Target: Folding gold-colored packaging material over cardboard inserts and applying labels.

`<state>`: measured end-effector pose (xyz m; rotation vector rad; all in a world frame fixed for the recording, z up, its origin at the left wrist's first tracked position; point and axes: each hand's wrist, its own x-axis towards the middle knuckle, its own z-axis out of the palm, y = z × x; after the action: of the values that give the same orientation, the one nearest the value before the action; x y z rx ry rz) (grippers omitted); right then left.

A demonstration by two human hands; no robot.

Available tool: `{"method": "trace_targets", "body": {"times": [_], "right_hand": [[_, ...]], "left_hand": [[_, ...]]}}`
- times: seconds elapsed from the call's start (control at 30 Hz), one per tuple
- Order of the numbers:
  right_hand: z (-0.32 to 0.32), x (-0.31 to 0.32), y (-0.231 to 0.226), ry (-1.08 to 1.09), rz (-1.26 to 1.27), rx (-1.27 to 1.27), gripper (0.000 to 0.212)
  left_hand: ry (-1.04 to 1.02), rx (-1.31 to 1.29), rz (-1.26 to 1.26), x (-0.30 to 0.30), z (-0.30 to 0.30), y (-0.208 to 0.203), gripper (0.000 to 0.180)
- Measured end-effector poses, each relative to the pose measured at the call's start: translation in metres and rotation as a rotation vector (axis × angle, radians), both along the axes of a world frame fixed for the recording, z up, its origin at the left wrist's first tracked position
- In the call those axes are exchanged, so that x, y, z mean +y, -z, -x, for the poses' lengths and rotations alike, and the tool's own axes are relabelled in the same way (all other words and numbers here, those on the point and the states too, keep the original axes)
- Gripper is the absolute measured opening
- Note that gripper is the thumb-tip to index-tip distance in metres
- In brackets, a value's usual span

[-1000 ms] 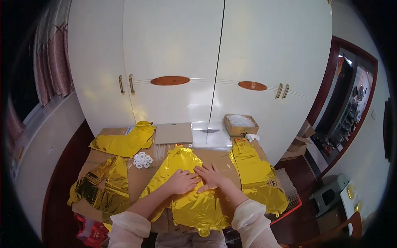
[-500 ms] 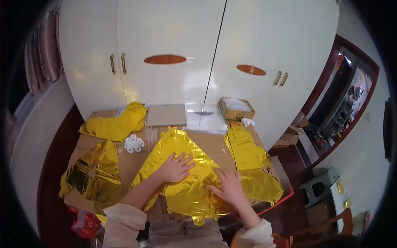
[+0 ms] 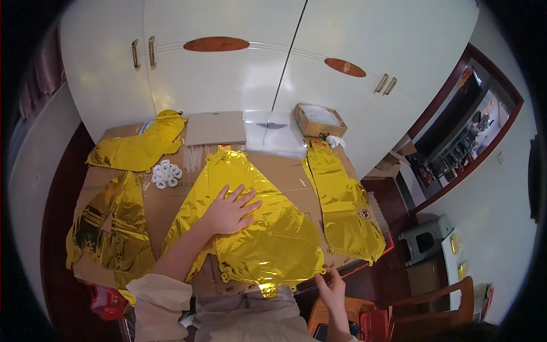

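While the left hand point(image 3: 229, 213) lies open on the middle foil point(image 3: 268, 245) over cardboard point(image 3: 279, 165), the right hand point(image 3: 331, 289) pinches its near-right corner, likely light, slippery, easily creased, best held by edges.

"Where does this view look from?"

"The person's head. It's the left of two side-by-side fisheyes, tipped down and forward over the left hand point(image 3: 232, 212), the right hand point(image 3: 331, 288) and the cardboard surface point(image 3: 285, 166)."

"How near?"

"Near enough for the person's lap point(image 3: 250, 319) to show at the lower edge, and wide enough to reach the white wardrobe point(image 3: 228, 74) straight ahead and the doorway point(image 3: 461, 119) at far right."

"Upright?"

"Yes, unmirrored, its straight edges bending toward a dark, rounded rim."
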<state>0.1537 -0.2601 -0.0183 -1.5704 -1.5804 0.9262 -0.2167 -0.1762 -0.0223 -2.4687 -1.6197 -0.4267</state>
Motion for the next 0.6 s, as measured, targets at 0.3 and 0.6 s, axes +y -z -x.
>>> {"method": "trace_targets", "body": {"times": [0.3,0.6], "right_hand": [[0.039,-0.002,-0.028,-0.091,-0.410,-0.310,0.011],[0.134,-0.030,-0.027,-0.695,-0.731,-0.290,0.021]], "left_hand": [[-0.023,0.042,0.112,-0.002,-0.002,-0.005,0.060],[-0.014,0.027,0.093,-0.001,-0.002,-0.001,0.060]]}}
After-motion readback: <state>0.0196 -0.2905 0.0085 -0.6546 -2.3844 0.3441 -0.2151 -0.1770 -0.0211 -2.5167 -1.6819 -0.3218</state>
